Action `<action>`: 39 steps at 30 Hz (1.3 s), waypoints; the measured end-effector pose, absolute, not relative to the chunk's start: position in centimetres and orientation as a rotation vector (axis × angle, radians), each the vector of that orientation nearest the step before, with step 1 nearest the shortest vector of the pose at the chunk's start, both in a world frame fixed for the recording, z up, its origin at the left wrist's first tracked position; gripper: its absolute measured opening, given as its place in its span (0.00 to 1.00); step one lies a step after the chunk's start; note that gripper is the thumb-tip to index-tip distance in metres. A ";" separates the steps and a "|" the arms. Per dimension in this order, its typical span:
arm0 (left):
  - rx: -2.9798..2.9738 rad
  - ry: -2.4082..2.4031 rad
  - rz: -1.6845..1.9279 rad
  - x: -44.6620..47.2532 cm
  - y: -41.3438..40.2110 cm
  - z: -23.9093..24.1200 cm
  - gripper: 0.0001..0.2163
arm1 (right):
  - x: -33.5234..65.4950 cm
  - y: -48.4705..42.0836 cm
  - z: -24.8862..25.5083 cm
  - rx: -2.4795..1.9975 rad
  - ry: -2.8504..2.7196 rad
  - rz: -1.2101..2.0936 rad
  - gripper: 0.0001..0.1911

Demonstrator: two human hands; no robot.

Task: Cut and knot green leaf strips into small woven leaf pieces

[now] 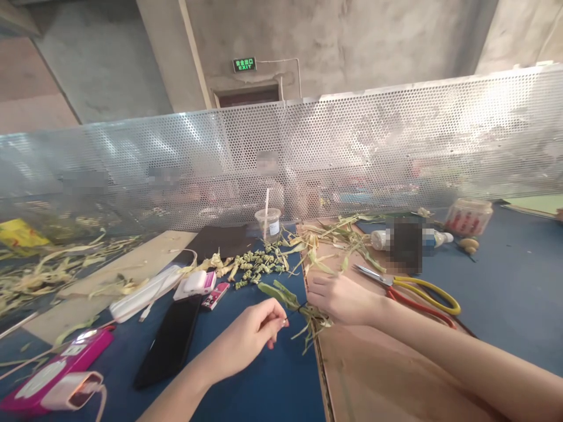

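My left hand [259, 328] is closed in a pinch over the blue tabletop, at the end of a thin dark strand [295, 315]. This strand runs to a small bundle of pale green and straw-coloured leaf strips [314, 322]. Over that bundle lies my right hand [336, 296], its fingers curled down around it at the cardboard's edge. Part of the bundle is hidden beneath those fingers. Just beyond, a longer green leaf [281, 295] sticks out to the left. Scissors [409, 290] with one yellow and one red handle rest beside my right forearm.
Small knotted green pieces [255, 266] are heaped behind my hands, near a plastic cup [267, 223] with a straw. Leaf strips lie on the cardboard [373, 369]. A black phone [169, 343] and a pink power strip [57, 372] are at left. A perforated metal screen [211, 170] stands behind.
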State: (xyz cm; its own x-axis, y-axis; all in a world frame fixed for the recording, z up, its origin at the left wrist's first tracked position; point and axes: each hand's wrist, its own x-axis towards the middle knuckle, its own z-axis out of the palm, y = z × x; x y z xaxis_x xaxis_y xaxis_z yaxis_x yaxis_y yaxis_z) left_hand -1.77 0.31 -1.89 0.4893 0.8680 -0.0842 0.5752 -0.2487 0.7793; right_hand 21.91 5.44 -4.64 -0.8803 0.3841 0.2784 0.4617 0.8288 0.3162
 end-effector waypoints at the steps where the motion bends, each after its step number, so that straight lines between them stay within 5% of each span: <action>1: 1.876 1.144 0.500 -1.8 0.3 -1.8 0.09 | 21.9 5.4 -4.6 -0.665 -2.805 -0.517 0.06; 11: 1.538 0.880 0.622 -2.0 0.8 -2.2 0.09 | 21.6 5.2 -4.8 -0.701 -2.808 -0.570 0.06; 19: 2.039 1.333 0.442 -2.4 2.3 -3.3 0.10 | 23.1 6.0 -4.8 -1.022 -2.828 -0.560 0.08; 22: 2.051 1.339 0.399 -2.5 2.6 -3.5 0.12 | 23.7 6.2 -3.8 -1.224 -2.768 -0.621 0.01; 25: 2.042 1.340 0.376 -2.4 2.4 -3.5 0.13 | 23.5 5.8 -2.8 -1.315 -2.624 -0.687 0.08; 32: 2.039 1.368 0.381 -2.1 1.9 -3.5 0.15 | 19.9 3.4 -3.4 -0.789 -2.723 -0.317 0.13; 39: 2.035 1.338 0.397 -2.0 1.6 -3.4 0.11 | 18.4 4.0 -5.9 -0.730 -2.706 -0.315 0.06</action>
State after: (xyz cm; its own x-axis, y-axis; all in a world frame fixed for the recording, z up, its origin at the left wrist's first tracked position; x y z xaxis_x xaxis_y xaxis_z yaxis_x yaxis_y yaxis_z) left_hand -1.98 1.60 -3.41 0.4299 0.8972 -0.1015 0.6963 -0.2579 0.6698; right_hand 18.44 3.96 -5.86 -0.8185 0.4487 0.3588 0.5192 0.8451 0.1274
